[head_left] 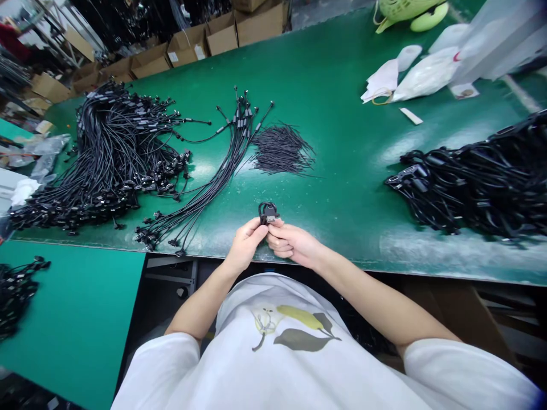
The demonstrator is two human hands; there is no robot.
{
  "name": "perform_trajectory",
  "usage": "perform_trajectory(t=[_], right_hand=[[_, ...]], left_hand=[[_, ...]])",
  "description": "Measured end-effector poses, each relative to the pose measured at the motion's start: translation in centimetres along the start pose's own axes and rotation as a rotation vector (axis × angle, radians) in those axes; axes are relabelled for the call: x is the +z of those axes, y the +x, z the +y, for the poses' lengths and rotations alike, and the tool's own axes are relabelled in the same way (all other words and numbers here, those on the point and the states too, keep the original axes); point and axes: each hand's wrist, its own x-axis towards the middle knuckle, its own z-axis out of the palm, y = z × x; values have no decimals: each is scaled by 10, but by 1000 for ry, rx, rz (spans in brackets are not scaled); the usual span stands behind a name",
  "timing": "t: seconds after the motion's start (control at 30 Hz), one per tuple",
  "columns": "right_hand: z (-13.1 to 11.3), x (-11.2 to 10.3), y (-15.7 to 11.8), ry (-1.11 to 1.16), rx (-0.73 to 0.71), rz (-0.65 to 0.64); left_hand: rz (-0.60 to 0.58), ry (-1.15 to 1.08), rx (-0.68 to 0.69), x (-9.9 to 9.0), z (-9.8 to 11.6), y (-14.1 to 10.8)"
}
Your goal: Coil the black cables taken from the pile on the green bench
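Note:
Close to the front edge of the green table, a black cable is coiled into a small bundle with a metal-tipped plug showing. My left hand is closed on the coil from the left side. My right hand has its fingers curled in a pinch right beside the plug; what lies between the fingertips is too small to make out. Beyond the hands lies a pile of short thin black ties. A loose bunch of straight black cables stretches out to the left of that pile.
A large heap of black cables covers the left of the green table. Coiled cables are piled at the right. White plastic bags and a green plush item sit far right. Cardboard boxes line the far edge.

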Motion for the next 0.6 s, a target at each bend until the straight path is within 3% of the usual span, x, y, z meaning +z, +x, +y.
perform_trajectory(t=[0.07, 0.13, 0.2, 0.27, 0.33, 0.4, 0.47, 0.53, 0.6], right_hand=[[-5, -5, -6, -253, -81, 113], [-12, -9, -11, -507, -267, 321], [-18, -11, -11, -590, -483, 493], [-22, -10, -9, -603, -625, 540], [-22, -9, -5, -646, -667, 533], [-20, -11, -1, -606, -608, 567], [-17, -15, 2, -413, -534, 611], [-16, -22, 3, -157, -514, 601], [-15, -28, 3, 2, -548, 566]], left_hand=[[53, -132, -37, -1, 1, 4], [123, -201, -67, 0, 2, 7], [159, -177, -94, 3, -1, 9], [121, -55, -125, 9, -8, 8], [14, 74, -165, 18, -15, 5], [-117, 101, -229, 27, -17, 0], [-218, 9, -338, 35, -14, -3], [-233, -105, -465, 42, -10, -5], [-168, -162, -526, 47, -10, -5]])
